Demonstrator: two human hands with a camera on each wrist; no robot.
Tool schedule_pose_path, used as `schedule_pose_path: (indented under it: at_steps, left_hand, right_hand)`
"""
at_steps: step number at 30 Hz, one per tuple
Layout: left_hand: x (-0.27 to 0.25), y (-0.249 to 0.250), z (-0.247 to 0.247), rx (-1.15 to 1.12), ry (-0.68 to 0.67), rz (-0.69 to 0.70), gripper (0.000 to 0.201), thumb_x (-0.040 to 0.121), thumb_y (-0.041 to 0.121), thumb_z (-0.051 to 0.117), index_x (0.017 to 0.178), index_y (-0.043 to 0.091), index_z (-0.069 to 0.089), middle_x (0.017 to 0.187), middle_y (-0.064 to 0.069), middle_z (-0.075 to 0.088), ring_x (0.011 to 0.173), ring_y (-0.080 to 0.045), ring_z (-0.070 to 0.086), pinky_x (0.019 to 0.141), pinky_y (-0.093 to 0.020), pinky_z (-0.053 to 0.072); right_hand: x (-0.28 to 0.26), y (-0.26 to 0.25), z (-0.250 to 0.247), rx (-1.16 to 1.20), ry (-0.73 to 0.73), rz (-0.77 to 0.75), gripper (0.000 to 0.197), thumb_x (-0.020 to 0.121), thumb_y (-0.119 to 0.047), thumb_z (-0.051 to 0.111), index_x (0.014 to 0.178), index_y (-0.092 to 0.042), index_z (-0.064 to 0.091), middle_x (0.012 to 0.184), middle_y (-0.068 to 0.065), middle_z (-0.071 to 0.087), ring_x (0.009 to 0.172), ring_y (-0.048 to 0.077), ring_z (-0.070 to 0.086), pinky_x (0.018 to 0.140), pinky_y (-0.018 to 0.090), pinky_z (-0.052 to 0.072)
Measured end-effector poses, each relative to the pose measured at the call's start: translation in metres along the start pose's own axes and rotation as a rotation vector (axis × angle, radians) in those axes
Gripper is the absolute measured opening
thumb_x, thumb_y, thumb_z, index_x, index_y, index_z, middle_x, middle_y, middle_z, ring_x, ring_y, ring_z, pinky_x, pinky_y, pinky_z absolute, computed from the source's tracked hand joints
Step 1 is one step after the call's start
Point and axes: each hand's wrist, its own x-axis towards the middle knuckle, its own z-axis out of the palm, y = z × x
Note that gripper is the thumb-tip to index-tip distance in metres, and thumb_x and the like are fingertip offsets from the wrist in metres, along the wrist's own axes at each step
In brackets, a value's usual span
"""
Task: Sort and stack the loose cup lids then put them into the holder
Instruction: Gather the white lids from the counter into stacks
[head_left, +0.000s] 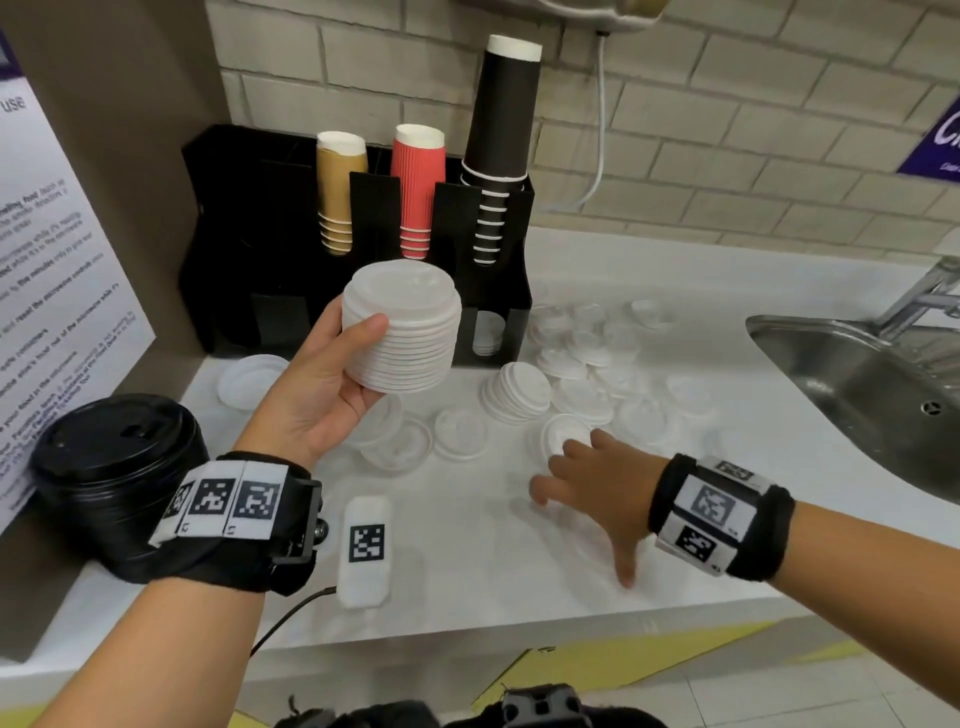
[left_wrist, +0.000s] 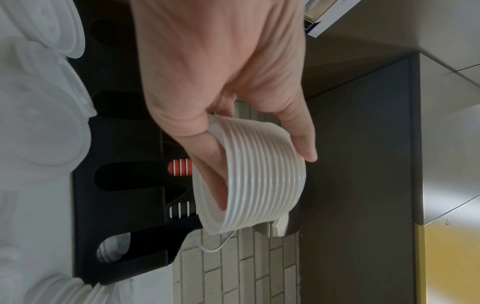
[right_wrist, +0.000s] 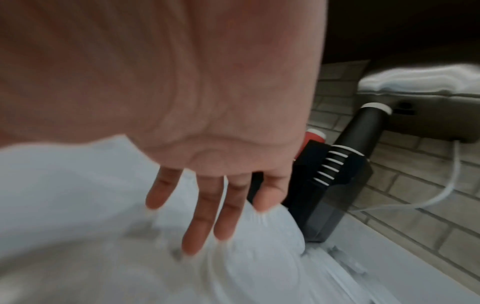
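A nested stack of white lids (head_left: 402, 332) rides above the counter in front of the black holder (head_left: 270, 244), the left hand (head_left: 317, 387) wrapped around its ribbed sides. Thin, light and slick, the stack looks best pinched across the rims. The right hand (head_left: 589, 480), fingers spread and gripping nothing, reaches toward a loose lid (head_left: 563, 431); contact is blurred, perhaps not yet made.

Smooth, faintly glossy white plastic lid stack (head_left: 402, 332) with ribbed rims; matt black plastic cup holder (head_left: 291, 234); ridged red paper cups (head_left: 418, 187); shiny brushed-metal sink (head_left: 857, 379); smooth white countertop (head_left: 493, 561); glossy black plastic lids (head_left: 117, 457).
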Motion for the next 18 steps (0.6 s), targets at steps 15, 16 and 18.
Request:
schedule_pose_path:
  at_steps: [15, 16, 18]
  left_hand:
    - [0.007, -0.007, 0.001, -0.006, 0.011, -0.015, 0.063, 0.078, 0.014, 0.065, 0.138, 0.025, 0.05, 0.127, 0.001, 0.064, 0.11, -0.015, 0.067, 0.075, -0.026, 0.058]
    - [0.007, -0.008, 0.003, -0.012, 0.015, -0.014, 0.062, 0.077, 0.014, 0.065, 0.137, 0.025, 0.051, 0.126, 0.001, 0.064, 0.109, -0.015, 0.068, 0.074, -0.026, 0.058]
    - [0.008, -0.01, 0.005, -0.021, 0.015, -0.013, 0.062, 0.076, 0.014, 0.067, 0.135, 0.026, 0.052, 0.123, 0.003, 0.065, 0.105, -0.013, 0.069, 0.073, -0.025, 0.058]
  right_hand:
    - [-0.001, 0.025, -0.026, 0.677, 0.51, -0.087, 0.084, 0.06, -0.033, 0.081, 0.124, -0.036, 0.027, 0.115, -0.008, 0.034, 0.096, 0.014, 0.048, 0.076, 0.027, 0.049]
    - [-0.002, 0.03, -0.031, 0.763, 0.639, -0.075, 0.082, 0.061, -0.032, 0.081, 0.125, -0.037, 0.029, 0.115, -0.01, 0.033, 0.096, 0.008, 0.046, 0.076, 0.016, 0.046]
    - [-0.001, 0.037, -0.041, 0.968, 0.899, -0.037, 0.077, 0.067, -0.027, 0.08, 0.124, -0.041, 0.03, 0.113, -0.014, 0.033, 0.097, 0.002, 0.044, 0.072, 0.008, 0.042]
